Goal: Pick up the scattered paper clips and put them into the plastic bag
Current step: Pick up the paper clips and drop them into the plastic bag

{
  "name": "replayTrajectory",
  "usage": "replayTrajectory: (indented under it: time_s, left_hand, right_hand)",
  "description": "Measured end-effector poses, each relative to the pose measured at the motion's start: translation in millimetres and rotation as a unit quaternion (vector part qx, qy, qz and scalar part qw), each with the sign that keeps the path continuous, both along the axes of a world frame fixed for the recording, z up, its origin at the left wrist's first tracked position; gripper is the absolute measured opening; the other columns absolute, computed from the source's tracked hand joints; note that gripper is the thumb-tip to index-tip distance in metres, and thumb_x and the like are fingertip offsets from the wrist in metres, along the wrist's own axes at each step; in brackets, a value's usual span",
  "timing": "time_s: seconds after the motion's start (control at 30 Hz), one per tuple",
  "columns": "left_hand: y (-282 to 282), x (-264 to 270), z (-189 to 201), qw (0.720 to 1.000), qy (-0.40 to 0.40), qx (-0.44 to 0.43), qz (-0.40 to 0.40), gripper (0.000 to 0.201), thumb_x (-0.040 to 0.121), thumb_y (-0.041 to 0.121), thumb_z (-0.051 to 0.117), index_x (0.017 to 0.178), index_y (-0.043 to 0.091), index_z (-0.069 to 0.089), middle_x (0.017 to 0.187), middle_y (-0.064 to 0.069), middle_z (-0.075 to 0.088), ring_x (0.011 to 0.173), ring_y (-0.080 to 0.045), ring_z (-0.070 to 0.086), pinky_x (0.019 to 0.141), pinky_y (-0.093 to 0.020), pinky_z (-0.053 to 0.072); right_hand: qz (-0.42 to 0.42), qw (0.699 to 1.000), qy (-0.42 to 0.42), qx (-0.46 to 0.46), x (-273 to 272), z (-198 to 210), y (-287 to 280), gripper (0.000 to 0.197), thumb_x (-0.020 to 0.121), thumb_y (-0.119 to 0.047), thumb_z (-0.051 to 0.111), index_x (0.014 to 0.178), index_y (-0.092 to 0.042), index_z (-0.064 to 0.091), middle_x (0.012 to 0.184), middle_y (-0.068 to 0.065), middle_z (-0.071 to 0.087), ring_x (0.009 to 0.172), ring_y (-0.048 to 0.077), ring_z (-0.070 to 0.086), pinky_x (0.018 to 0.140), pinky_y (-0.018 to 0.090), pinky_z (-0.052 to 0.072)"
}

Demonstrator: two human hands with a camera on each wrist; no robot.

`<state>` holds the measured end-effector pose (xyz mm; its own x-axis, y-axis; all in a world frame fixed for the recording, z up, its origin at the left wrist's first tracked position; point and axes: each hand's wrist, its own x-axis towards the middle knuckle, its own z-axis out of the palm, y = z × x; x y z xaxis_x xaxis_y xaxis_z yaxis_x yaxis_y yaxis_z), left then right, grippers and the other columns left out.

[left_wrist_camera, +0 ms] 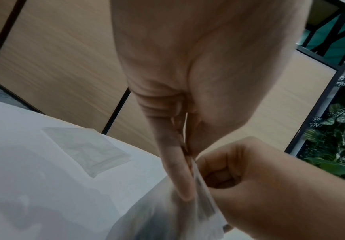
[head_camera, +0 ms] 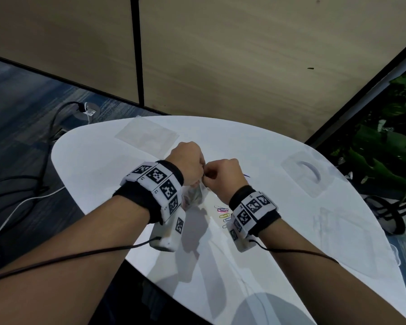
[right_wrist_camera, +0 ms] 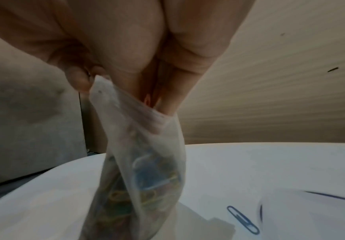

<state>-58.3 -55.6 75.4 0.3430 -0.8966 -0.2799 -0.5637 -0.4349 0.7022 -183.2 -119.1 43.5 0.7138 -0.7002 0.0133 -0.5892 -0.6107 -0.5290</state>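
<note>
Mid-deposit: both hands together above the bench (head_camera: pixel 131 160), left hand (head_camera: pixel 188 160) and right hand (head_camera: pixel 223 175) each pinching the mouth of the plastic bag (right_wrist_camera: pixel 138 162). Hanging between them, long axis roughly vertical, mouth up, already part-filled with coloured clips. Still scattered: a few paper clips (head_camera: pixel 223 213) on the bench just near of the right hand. Next, probably: free the right hand, keep the mouth spread, fetch those.
</note>
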Motion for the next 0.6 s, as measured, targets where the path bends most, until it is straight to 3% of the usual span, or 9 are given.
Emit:
replayTrajectory:
  time_s: [0.07, 0.17, 0.2, 0.3, 0.37, 0.43, 0.47, 0.53, 0.6]
  left_hand:
    - [0.2, -0.3, 0.2, 1.0, -0.007, 0.002, -0.004, 0.025, 0.09, -0.002, 0.054, 0.099, 0.002, 0.077, 0.094, -0.019, 0.075, 0.084, -0.035, 0.074, 0.079, -0.043, 0.063]
    - [-1.1, -0.6, 2.2, 1.0, -0.017, 0.001, 0.0, 0.023, 0.09, -0.001, 0.056, 0.098, 0.004, 0.077, 0.094, -0.018, 0.075, 0.085, -0.034, 0.074, 0.08, -0.042, 0.063]
    - [-1.3, -0.3, 3.0, 1.0, -0.02, 0.001, 0.002, 0.022, 0.09, 0.0, 0.057, 0.1, 0.005, 0.077, 0.095, -0.017, 0.075, 0.085, -0.034, 0.074, 0.081, -0.042, 0.063]
    - [0.1, 1.5, 4.6, 1.0, -0.026, 0.014, 0.001, 0.022, 0.091, 0.0, 0.057, 0.103, 0.005, 0.076, 0.096, -0.016, 0.075, 0.087, -0.032, 0.074, 0.081, -0.041, 0.063]
    - [1.6, 2.7, 6.1, 0.999, -0.027, 0.02, 0.0, 0.022, 0.091, 0.0, 0.057, 0.103, 0.004, 0.075, 0.095, -0.017, 0.075, 0.087, -0.032, 0.074, 0.081, -0.042, 0.063]
    - [2.8, 3.1, 7.4, 0.999, -0.029, 0.022, -0.001, 0.022, 0.091, 0.0, 0.056, 0.104, 0.003, 0.074, 0.094, -0.017, 0.074, 0.088, -0.033, 0.074, 0.082, -0.043, 0.062]
    - [3.7, 2.9, 7.6, 0.999, -0.03, 0.023, -0.003, 0.022, 0.091, 0.0, 0.056, 0.104, 0.002, 0.074, 0.093, -0.018, 0.074, 0.088, -0.033, 0.074, 0.083, -0.043, 0.062]
    - [5.0, 2.6, 8.1, 0.999, -0.032, 0.027, -0.009, 0.021, 0.091, 0.0, 0.057, 0.104, 0.001, 0.074, 0.093, -0.018, 0.074, 0.087, -0.033, 0.074, 0.082, -0.043, 0.062]
    - [5.7, 3.3, 8.4, 0.999, -0.035, 0.031, -0.011, 0.021, 0.09, 0.0, 0.059, 0.106, 0.001, 0.073, 0.093, -0.019, 0.074, 0.087, -0.033, 0.074, 0.082, -0.043, 0.062]
  right_hand:
    - [0.051, 0.998, 0.047, -0.002, 1.2, 3.2, -1.6, 0.022, 0.079, -0.006, 0.058, 0.064, -0.021, 0.065, 0.052, -0.006, 0.057, 0.052, 0.009, 0.049, 0.058, 0.025, 0.04]
    - [0.082, 0.993, 0.034, 0.076, -8.0, 17.6, -8.5, 0.016, 0.084, -0.009, 0.062, 0.091, -0.015, 0.075, 0.081, -0.004, 0.074, 0.074, 0.008, 0.069, 0.072, 0.017, 0.052]
    - [0.07, 0.991, -0.003, 0.116, -15.1, 21.8, -12.9, 0.017, 0.086, -0.009, 0.064, 0.097, -0.016, 0.075, 0.087, -0.004, 0.076, 0.08, 0.007, 0.071, 0.076, 0.015, 0.054]
    - [-0.043, 0.972, -0.105, 0.207, -45.6, 20.0, -33.3, 0.016, 0.09, -0.005, 0.062, 0.097, -0.013, 0.074, 0.089, 0.007, 0.075, 0.082, 0.023, 0.072, 0.072, 0.027, 0.06]
    - [-0.128, 0.983, 0.018, 0.129, -75.0, 0.8, -53.0, 0.018, 0.092, -0.014, 0.06, 0.105, -0.017, 0.072, 0.103, 0.007, 0.074, 0.096, 0.025, 0.07, 0.085, 0.028, 0.056]
    - [-0.183, 0.955, 0.217, 0.081, -107.1, -28.7, -65.0, 0.037, 0.097, -0.029, 0.052, 0.131, -0.017, 0.058, 0.132, 0.007, 0.061, 0.121, 0.025, 0.057, 0.103, 0.03, 0.041]
    - [-0.206, 0.935, 0.27, 0.104, -118.5, -44.6, -64.6, 0.046, 0.098, -0.033, 0.047, 0.14, -0.014, 0.048, 0.142, 0.01, 0.052, 0.128, 0.027, 0.05, 0.107, 0.033, 0.037]
    - [-0.229, 0.918, 0.287, 0.148, -127.2, -71.7, -57.0, 0.051, 0.099, -0.037, 0.041, 0.141, -0.009, 0.04, 0.145, 0.016, 0.044, 0.13, 0.032, 0.046, 0.107, 0.039, 0.037]
    - [-0.223, 0.93, 0.259, 0.137, -117.7, -91.4, -48.4, 0.053, 0.098, -0.036, 0.038, 0.142, -0.006, 0.034, 0.147, 0.018, 0.036, 0.133, 0.034, 0.04, 0.108, 0.041, 0.036]
